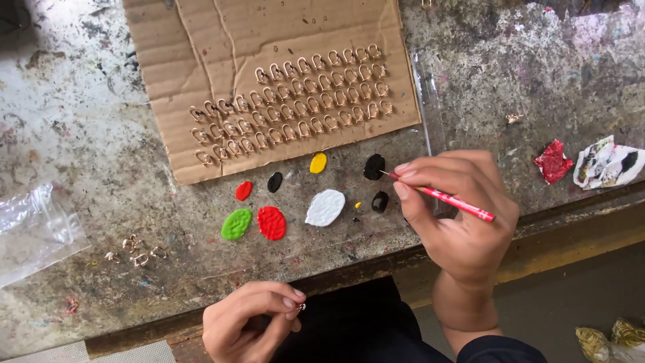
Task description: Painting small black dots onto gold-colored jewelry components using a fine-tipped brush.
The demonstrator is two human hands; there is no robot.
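Note:
My right hand [453, 208] grips a thin red tool [457, 202] like a pencil, its fine tip pointing left beside a black paint blob [374, 166]. My left hand [252, 321], low over the table's front edge, pinches a small metal ring piece [301, 306] between thumb and finger. Blobs of paint lie on the stained table [74, 114]: green [236, 224], red [271, 222], white [325, 208], yellow [318, 163] and more black [275, 181].
A brown cardboard sheet [222, 33] at the back holds several rows of small gold metal clasps [295, 101]. A few loose clasps [134, 249] lie left, near a clear plastic bag [33, 228]. Paint-stained rags [591, 163] sit right.

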